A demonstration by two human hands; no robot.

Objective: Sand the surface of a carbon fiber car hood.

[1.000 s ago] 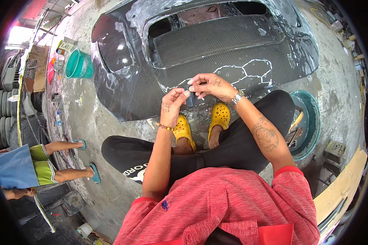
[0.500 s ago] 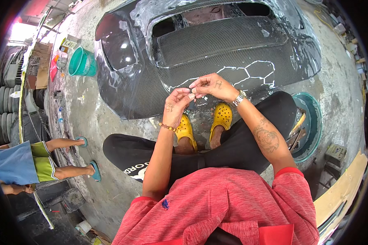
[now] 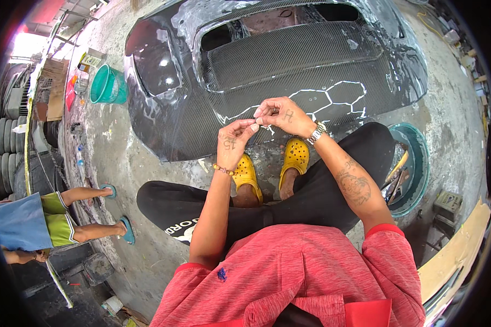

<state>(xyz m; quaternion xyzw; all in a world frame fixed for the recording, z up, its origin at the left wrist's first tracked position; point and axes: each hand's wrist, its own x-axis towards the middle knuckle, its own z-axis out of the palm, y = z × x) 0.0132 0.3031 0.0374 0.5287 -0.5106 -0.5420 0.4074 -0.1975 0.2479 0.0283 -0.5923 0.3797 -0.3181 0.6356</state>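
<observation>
Fingertips of my left hand [image 3: 235,140] and my right hand [image 3: 283,116] meet above the near edge of a large glossy black panel with a carbon-fibre weave [image 3: 289,60], shaped like a car hood. Both hands are closed in a pinch; anything between the fingers is too small to make out. A beaded bracelet [image 3: 223,169] circles my left wrist, and a metal watch [image 3: 317,132] my right. On the panel just beyond my hands runs a white outline of joined hexagons [image 3: 329,98]. Below my hands are my yellow clogs [image 3: 295,155].
To the left, a green bucket [image 3: 108,84] stands on the concrete floor. A teal tub [image 3: 417,188] holding sticks and scraps sits by my right knee. At far left is another person in a blue top [image 3: 21,220], near stacked tires [image 3: 5,133]. A wooden board [image 3: 453,261] lies at lower right.
My hands stay pinched together at nearly the same spot, with the fingers shifting slightly. The other person's hand and the pale stick beside it have moved a little.
</observation>
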